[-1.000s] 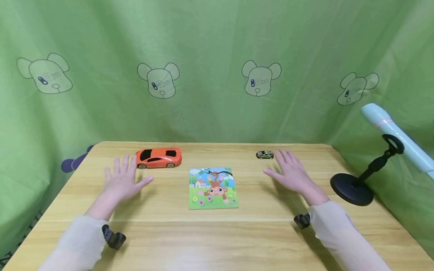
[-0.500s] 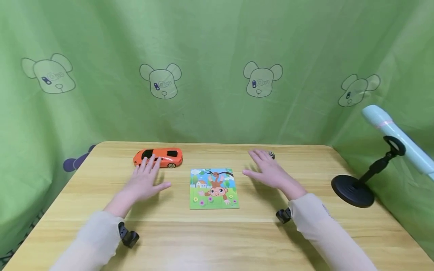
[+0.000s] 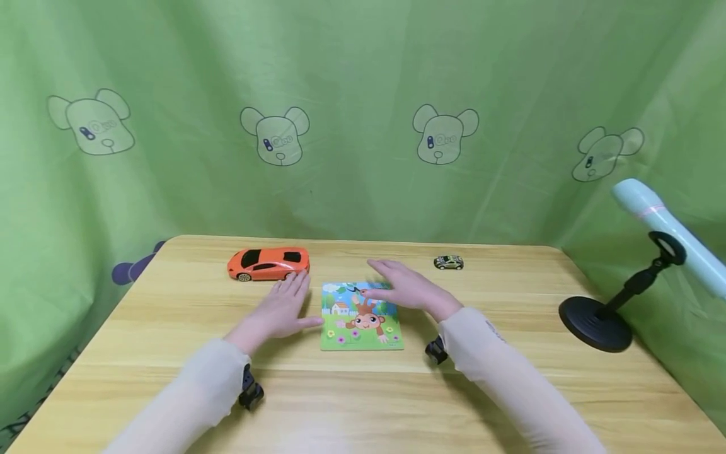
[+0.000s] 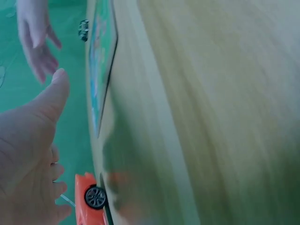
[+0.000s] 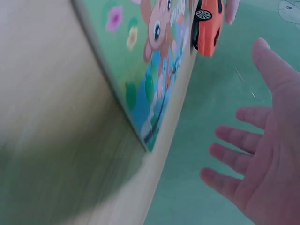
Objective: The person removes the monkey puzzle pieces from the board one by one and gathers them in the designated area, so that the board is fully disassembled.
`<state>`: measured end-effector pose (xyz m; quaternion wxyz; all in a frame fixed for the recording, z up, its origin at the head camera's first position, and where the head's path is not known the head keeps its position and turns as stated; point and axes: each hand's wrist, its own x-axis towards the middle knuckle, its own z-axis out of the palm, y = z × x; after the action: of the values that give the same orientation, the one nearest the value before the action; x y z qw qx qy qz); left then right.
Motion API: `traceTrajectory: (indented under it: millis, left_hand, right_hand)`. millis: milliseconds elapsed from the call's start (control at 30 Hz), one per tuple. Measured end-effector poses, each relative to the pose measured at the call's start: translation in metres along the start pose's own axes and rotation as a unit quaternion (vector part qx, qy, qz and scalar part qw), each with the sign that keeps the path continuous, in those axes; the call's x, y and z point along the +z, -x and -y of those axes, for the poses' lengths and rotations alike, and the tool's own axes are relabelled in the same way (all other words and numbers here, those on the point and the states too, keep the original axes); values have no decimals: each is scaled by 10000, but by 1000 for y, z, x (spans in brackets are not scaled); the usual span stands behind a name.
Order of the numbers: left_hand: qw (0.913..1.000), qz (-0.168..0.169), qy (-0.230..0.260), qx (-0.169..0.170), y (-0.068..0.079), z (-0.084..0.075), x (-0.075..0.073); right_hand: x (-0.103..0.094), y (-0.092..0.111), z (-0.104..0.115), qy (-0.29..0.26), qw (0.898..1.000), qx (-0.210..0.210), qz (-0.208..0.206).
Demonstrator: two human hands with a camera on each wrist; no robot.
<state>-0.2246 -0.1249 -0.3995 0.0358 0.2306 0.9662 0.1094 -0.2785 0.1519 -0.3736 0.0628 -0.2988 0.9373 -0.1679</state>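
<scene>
A square monkey picture puzzle (image 3: 361, 334) lies flat at the middle of the wooden table. My left hand (image 3: 279, 310) hovers at its left side, fingers extended and thumb pointing toward the puzzle's left edge. Over the puzzle's upper right corner reaches my right hand (image 3: 409, 287), its fingers spread in the right wrist view and nothing in its grasp. Behind my left fingertips stands an orange toy sports car (image 3: 266, 263). Farther back on the right is a small patterned toy car (image 3: 449, 262). Both palms show raised above the tabletop in the wrist views.
On the right, a black stand (image 3: 595, 323) carries a light blue microphone (image 3: 669, 230) that leans outward. A green curtain (image 3: 363, 183) with printed bear heads hangs behind the wooden table (image 3: 351, 403) and along its sides.
Both hands have moved inward toward the puzzle, the left one rightward and the right one leftward. The small toy car, partly covered half a second ago, shows fully again.
</scene>
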Motion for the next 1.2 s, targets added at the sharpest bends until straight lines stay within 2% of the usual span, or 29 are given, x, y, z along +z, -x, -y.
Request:
traceTrajectory:
  millis: [300, 467, 667, 1067, 1200]
  left_hand:
    - [9980, 568, -234, 124, -16, -9, 11]
    - [9967, 751, -287, 116, -20, -9, 15]
    - [9954, 907, -322, 20, -22, -12, 16]
    - [9928, 1079, -527, -42, -23, -18, 16]
    - [9917, 1142, -591, -95, -24, -19, 16]
  right_hand:
    - [16, -32, 17, -221, 9971, -326, 645]
    - [24, -46, 27, -170, 9949, -394, 909]
    - [30, -59, 32, 70, 9947, -250, 993]
    - [36, -66, 34, 674, 9898, -567, 1116]
    - [37, -67, 35, 715, 9892, -559, 1150]
